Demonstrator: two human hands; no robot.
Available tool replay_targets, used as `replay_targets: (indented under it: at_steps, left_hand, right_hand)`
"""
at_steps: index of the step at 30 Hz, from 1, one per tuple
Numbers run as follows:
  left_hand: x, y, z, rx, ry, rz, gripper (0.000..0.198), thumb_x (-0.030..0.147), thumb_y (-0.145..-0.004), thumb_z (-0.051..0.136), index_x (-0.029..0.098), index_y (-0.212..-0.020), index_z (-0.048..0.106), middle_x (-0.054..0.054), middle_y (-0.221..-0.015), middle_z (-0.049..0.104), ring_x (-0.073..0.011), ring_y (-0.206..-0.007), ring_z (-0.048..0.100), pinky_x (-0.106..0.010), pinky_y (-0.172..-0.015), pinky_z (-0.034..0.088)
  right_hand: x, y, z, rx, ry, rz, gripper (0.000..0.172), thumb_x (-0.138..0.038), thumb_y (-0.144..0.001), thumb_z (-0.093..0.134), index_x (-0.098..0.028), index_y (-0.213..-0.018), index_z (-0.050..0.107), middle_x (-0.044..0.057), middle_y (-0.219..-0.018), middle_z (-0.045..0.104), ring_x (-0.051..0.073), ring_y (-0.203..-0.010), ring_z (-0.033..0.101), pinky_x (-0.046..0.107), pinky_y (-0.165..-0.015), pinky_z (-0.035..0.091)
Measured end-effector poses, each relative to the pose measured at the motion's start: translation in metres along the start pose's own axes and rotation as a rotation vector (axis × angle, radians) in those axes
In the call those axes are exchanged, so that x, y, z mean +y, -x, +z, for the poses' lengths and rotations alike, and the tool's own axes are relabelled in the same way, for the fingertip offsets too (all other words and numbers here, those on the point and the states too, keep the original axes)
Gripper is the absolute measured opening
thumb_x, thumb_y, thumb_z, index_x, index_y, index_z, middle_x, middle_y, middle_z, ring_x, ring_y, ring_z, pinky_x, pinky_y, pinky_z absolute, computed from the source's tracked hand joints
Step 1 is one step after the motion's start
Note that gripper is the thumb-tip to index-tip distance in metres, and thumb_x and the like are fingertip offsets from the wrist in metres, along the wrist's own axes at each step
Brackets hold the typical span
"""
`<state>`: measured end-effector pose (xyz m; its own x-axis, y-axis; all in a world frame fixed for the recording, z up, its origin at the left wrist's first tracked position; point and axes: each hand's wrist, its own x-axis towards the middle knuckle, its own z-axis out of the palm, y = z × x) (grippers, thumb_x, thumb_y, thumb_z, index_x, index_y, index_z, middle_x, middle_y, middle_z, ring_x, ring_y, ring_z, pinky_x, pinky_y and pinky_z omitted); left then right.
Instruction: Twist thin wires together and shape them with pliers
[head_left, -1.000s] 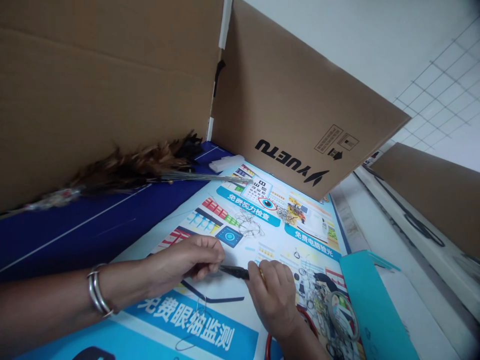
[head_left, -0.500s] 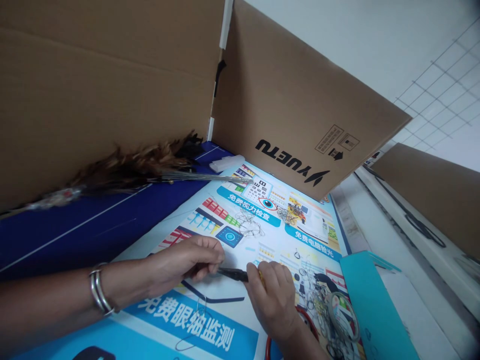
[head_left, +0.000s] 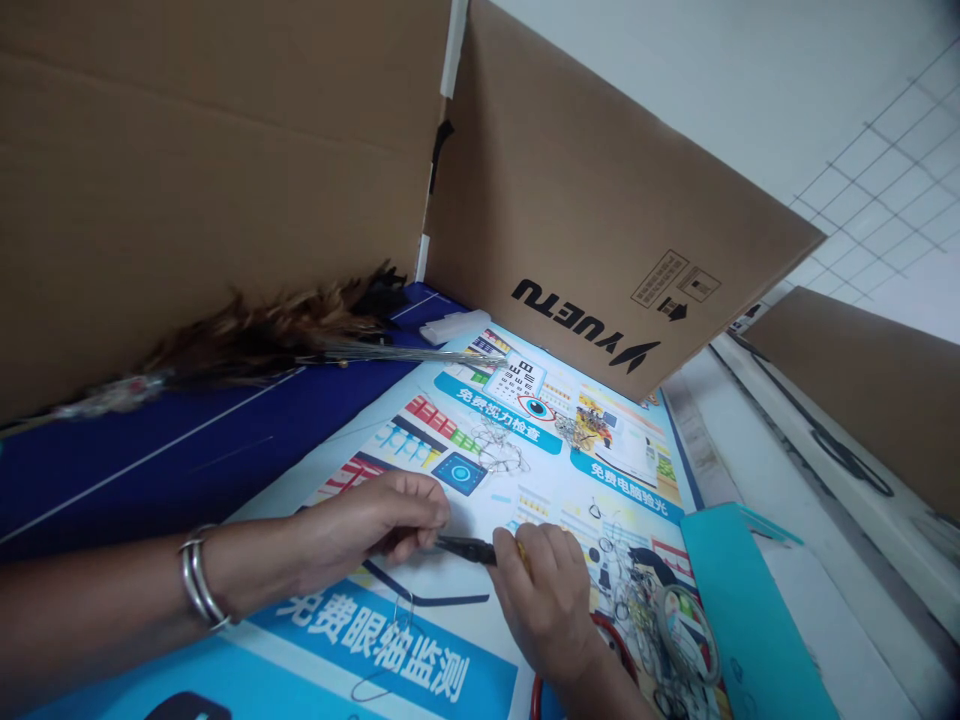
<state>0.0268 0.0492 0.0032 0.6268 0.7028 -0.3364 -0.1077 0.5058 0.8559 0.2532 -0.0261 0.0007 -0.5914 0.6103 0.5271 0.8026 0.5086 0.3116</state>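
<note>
My right hand (head_left: 544,590) is wrapped round the handles of dark-tipped pliers (head_left: 469,548), whose jaws point left. The tips reach the fingers of my left hand (head_left: 401,515), which are pinched together; what they hold is too small to make out. A thin bent wire (head_left: 401,625) lies on the printed poster (head_left: 480,595) below the hands. To the right of my right hand sits a heap of wire pieces and rings (head_left: 637,600), with a round clear roll (head_left: 688,635) on it.
Brown feathers (head_left: 262,325) and a bundle of straight wires (head_left: 420,353) lie along the left cardboard wall (head_left: 210,150). Another cardboard panel (head_left: 585,210) stands behind. Tangled wires (head_left: 499,447) rest mid-poster. Red handles (head_left: 616,640) show beside my right wrist; a teal folder (head_left: 750,610) lies right.
</note>
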Motion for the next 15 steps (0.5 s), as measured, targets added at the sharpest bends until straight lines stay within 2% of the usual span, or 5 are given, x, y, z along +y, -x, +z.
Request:
replay_targets:
  at_steps: [4, 8, 15]
  left_hand:
    - [-0.0003, -0.0006, -0.0022, -0.002, -0.036, -0.009, 0.017, 0.031, -0.075, 0.065, 0.017, -0.065, 0.062, 0.001, -0.056, 0.061, -0.0097, -0.048, 0.05, -0.022, -0.049, 0.03]
    - [0.0022, 0.0005, -0.0026, -0.01, -0.085, -0.006, 0.02, 0.035, -0.077, 0.065, 0.017, -0.067, 0.062, 0.001, -0.054, 0.061, -0.011, -0.05, 0.053, -0.022, -0.05, 0.031]
    - [0.0058, 0.0012, -0.0006, 0.013, -0.064, -0.009, 0.024, 0.038, -0.075, 0.068, 0.017, -0.067, 0.062, 0.001, -0.059, 0.063, -0.011, -0.051, 0.054, -0.022, -0.05, 0.031]
  right_hand:
    - [-0.0009, -0.0002, -0.0001, -0.012, -0.006, 0.005, 0.019, -0.017, -0.091, 0.058, -0.014, -0.109, 0.061, 0.009, -0.086, 0.061, 0.021, -0.073, 0.051, 0.037, -0.063, 0.036]
    - [-0.0031, -0.0007, -0.0009, -0.014, -0.039, 0.016, 0.016, -0.017, -0.092, 0.056, -0.014, -0.107, 0.061, 0.007, -0.079, 0.059, 0.02, -0.07, 0.05, 0.035, -0.063, 0.036]
    - [0.0011, 0.0004, 0.0017, 0.015, -0.011, 0.01, 0.02, -0.019, -0.09, 0.06, -0.013, -0.109, 0.061, 0.009, -0.086, 0.062, 0.022, -0.076, 0.051, 0.037, -0.065, 0.037]
